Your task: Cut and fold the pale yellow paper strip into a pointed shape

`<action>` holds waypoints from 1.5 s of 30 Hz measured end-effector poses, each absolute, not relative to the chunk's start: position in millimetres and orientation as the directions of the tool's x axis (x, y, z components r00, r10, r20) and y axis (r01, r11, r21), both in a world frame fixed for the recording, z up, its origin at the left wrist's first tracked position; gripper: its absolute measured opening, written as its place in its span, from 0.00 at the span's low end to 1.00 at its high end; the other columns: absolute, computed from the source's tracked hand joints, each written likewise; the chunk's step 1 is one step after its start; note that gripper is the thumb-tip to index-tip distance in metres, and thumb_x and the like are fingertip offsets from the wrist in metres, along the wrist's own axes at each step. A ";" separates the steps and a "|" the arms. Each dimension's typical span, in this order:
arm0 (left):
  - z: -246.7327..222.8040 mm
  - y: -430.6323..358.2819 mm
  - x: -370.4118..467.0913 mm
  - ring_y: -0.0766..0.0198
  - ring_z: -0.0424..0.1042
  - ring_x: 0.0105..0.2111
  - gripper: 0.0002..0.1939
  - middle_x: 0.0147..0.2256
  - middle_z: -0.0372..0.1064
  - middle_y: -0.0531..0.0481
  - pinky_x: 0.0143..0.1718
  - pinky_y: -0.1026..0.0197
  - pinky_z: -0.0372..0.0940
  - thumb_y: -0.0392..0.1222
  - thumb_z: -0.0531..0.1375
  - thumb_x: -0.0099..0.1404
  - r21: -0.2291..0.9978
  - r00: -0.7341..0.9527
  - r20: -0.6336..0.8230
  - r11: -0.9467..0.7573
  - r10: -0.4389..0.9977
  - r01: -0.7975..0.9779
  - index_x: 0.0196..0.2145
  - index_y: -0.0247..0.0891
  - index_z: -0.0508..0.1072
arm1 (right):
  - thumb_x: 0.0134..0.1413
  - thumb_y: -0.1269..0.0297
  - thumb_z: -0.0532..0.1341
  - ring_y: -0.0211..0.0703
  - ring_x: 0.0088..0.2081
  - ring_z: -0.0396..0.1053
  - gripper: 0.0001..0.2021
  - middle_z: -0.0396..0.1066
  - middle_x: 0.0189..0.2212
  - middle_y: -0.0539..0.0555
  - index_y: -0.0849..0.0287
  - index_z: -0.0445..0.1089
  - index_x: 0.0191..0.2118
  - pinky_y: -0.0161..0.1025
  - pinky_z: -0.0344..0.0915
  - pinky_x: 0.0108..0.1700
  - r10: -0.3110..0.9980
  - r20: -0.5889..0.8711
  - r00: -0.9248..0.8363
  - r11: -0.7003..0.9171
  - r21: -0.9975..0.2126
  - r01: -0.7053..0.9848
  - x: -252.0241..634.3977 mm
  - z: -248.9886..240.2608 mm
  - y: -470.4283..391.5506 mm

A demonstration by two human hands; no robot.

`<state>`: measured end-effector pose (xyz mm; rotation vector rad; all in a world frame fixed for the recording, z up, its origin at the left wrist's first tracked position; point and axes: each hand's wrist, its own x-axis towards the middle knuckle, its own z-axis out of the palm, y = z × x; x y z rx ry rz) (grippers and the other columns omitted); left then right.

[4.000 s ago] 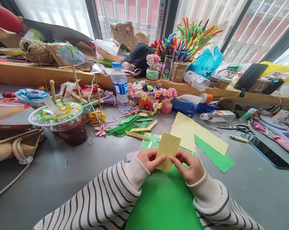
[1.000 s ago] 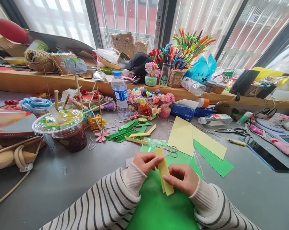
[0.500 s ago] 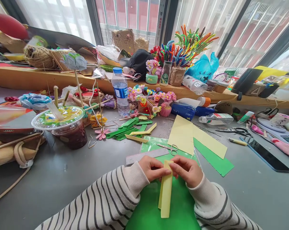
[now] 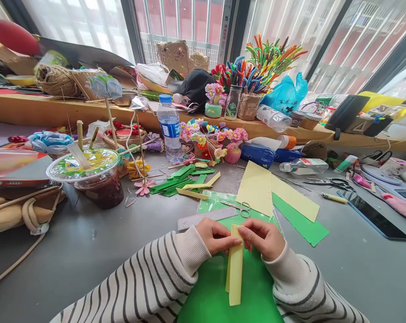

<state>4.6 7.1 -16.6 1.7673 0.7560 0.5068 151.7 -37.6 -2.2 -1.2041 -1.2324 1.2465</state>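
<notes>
Between my hands hangs a folded yellow paper strip (image 4: 235, 273), its long flaps slightly apart at the lower end. My left hand (image 4: 218, 237) pinches its upper part from the left, thumb across the front. From the right, my right hand (image 4: 265, 238) grips the top edge between thumb and fingers. Below the strip lies a green sheet (image 4: 203, 291). Just beyond my hands are a clear ruler (image 4: 206, 218) and small scissors (image 4: 245, 210). Yellow paper (image 4: 255, 188) and a green sheet (image 4: 307, 224) lie farther back and to the right.
A lidded cup (image 4: 102, 188) stands at left, a water bottle (image 4: 171, 130) behind. Folded green strips (image 4: 172, 184) lie mid-table, near paper flowers. A phone (image 4: 374, 216) and black-handled pliers (image 4: 340, 184) are at right. A cluttered wooden ledge (image 4: 138, 119) runs along the windows.
The lower end of the yellow strip has swung slightly right, and the gap between its flaps looks narrower. Both hands keep their hold, almost unmoved.
</notes>
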 end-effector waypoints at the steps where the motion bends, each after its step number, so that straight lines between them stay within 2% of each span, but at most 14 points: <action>1: -16.3 7.0 4.6 0.73 0.51 0.11 0.23 0.12 0.61 0.48 0.11 0.69 0.44 0.54 0.53 0.49 0.949 0.706 -0.026 -0.204 0.708 0.239 0.19 0.28 0.73 | 0.38 0.59 0.60 0.29 0.13 0.55 0.11 0.57 0.11 0.45 0.62 0.64 0.18 0.29 0.55 0.15 0.999 -0.014 -0.035 -0.013 -1.000 0.009 151.7 -2.2 -37.6; 11: -17.8 7.3 4.7 0.72 0.53 0.12 0.23 0.12 0.62 0.47 0.11 0.69 0.46 0.53 0.52 0.50 0.950 0.708 -0.017 -0.211 0.706 0.232 0.18 0.29 0.73 | 0.38 0.59 0.59 0.29 0.13 0.56 0.11 0.59 0.11 0.46 0.63 0.64 0.19 0.29 0.55 0.14 1.000 -0.009 -0.025 -0.008 -1.000 0.028 151.5 -2.1 -37.8; 19: -7.3 3.3 5.7 0.69 0.63 0.16 0.16 0.16 0.64 0.48 0.16 0.70 0.56 0.48 0.59 0.45 0.990 0.665 -0.091 -0.004 0.741 0.140 0.20 0.28 0.70 | 0.37 0.57 0.60 0.29 0.13 0.55 0.12 0.58 0.11 0.46 0.62 0.64 0.19 0.29 0.53 0.14 0.999 -0.006 0.032 -0.007 -0.999 0.035 153.1 -3.1 -36.8; 25: -6.3 3.7 4.5 0.70 0.62 0.16 0.16 0.15 0.64 0.49 0.17 0.70 0.57 0.47 0.58 0.46 0.985 0.677 -0.125 0.008 0.725 0.174 0.20 0.28 0.70 | 0.36 0.56 0.60 0.29 0.13 0.54 0.13 0.58 0.10 0.45 0.62 0.63 0.18 0.29 0.53 0.14 0.999 -0.015 0.040 -0.017 -0.999 0.046 151.4 -2.6 -37.0; 30: -5.6 3.4 4.4 0.71 0.62 0.15 0.14 0.15 0.64 0.50 0.16 0.71 0.56 0.46 0.58 0.47 0.988 0.682 -0.093 -0.018 0.725 0.155 0.19 0.28 0.70 | 0.36 0.55 0.60 0.29 0.13 0.54 0.14 0.58 0.11 0.46 0.62 0.63 0.18 0.29 0.54 0.14 0.999 -0.022 0.038 -0.024 -0.998 0.056 151.8 -3.1 -36.4; 34: -4.4 2.7 5.7 0.71 0.63 0.16 0.13 0.14 0.63 0.52 0.17 0.70 0.58 0.46 0.59 0.46 0.992 0.593 -0.118 0.069 0.796 0.106 0.17 0.30 0.68 | 0.38 0.55 0.58 0.30 0.14 0.56 0.14 0.59 0.12 0.47 0.63 0.64 0.20 0.29 0.56 0.15 0.999 -0.035 0.025 -0.036 -0.998 0.043 153.4 -4.0 -36.2; 39: -2.0 4.0 6.2 0.71 0.63 0.15 0.14 0.14 0.63 0.52 0.18 0.69 0.60 0.46 0.60 0.45 0.991 0.451 -0.117 0.135 0.885 -0.008 0.17 0.30 0.68 | 0.37 0.54 0.59 0.30 0.13 0.56 0.14 0.60 0.12 0.48 0.63 0.66 0.20 0.29 0.54 0.14 0.997 -0.074 -0.003 -0.072 -0.980 0.186 151.9 -3.0 -38.8; 42: -1.3 4.5 6.1 0.71 0.63 0.15 0.13 0.14 0.63 0.52 0.18 0.69 0.59 0.45 0.60 0.45 0.990 0.426 -0.117 0.138 0.897 -0.018 0.17 0.30 0.68 | 0.36 0.54 0.59 0.31 0.14 0.57 0.15 0.61 0.12 0.48 0.63 0.66 0.18 0.30 0.54 0.15 0.996 -0.084 -0.017 -0.076 -0.961 0.264 150.7 -3.2 -40.0; 45: -0.6 4.3 6.2 0.72 0.63 0.15 0.13 0.13 0.63 0.53 0.17 0.70 0.59 0.45 0.60 0.45 0.990 0.431 -0.119 0.141 0.895 -0.021 0.17 0.30 0.69 | 0.37 0.54 0.59 0.30 0.13 0.56 0.15 0.61 0.12 0.49 0.63 0.65 0.17 0.30 0.54 0.15 0.996 -0.083 -0.036 -0.070 -0.960 0.271 150.8 -4.4 -39.8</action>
